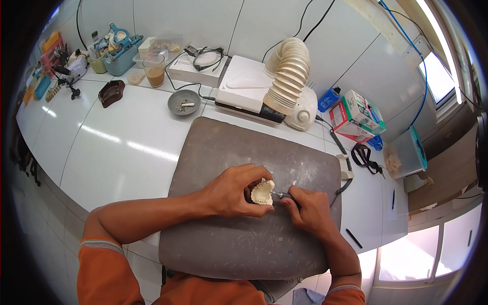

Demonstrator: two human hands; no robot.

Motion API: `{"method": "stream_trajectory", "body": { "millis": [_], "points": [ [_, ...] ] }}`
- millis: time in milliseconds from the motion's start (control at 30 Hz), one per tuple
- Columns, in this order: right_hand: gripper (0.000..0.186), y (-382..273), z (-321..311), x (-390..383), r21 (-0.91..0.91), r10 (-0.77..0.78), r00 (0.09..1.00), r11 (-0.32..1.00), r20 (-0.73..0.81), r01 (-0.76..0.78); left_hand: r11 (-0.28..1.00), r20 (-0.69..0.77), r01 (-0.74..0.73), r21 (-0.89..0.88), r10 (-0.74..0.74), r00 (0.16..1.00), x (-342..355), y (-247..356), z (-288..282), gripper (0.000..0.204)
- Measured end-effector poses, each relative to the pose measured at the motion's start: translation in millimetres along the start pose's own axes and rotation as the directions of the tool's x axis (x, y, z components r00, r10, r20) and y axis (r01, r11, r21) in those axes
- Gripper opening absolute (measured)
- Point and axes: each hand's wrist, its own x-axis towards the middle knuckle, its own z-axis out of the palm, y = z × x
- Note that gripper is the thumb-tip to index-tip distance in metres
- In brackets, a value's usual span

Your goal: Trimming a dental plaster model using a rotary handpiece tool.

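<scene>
Orange sleeve (108, 272) left of mat (223, 249) | left hand (230, 192) gripping dental cast (261, 193), over mat | right hand (311, 211) gripping handpiece (284, 195), over mat

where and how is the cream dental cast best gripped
The dental cast is probably best pinched across its near and far edges, coming from the left, as the left hand does: its curved side lies that way, and the handpiece in the right hand points at it from the right, so that side should stay free.
</scene>
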Motion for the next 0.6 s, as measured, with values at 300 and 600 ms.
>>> {"method": "stream_trajectory", "body": {
  "millis": [300, 600],
  "points": [
    [0.037, -0.4, -0.5, -0.7, -0.007, 0.013, 1.000, 1.000, 0.010, -0.013, 1.000, -0.007, -0.028, -0.009, 0.028, 1.000, 1.0, -0.9, 1.1, 0.062],
    [0.038, -1.7, -1.9, 0.6, -0.021, 0.008, 1.000, 1.000, 0.016, -0.008, 1.000, -0.008, -0.029, -0.007, 0.029, 1.000, 0.7, -0.8, 0.6, 0.062]
  ]
}}
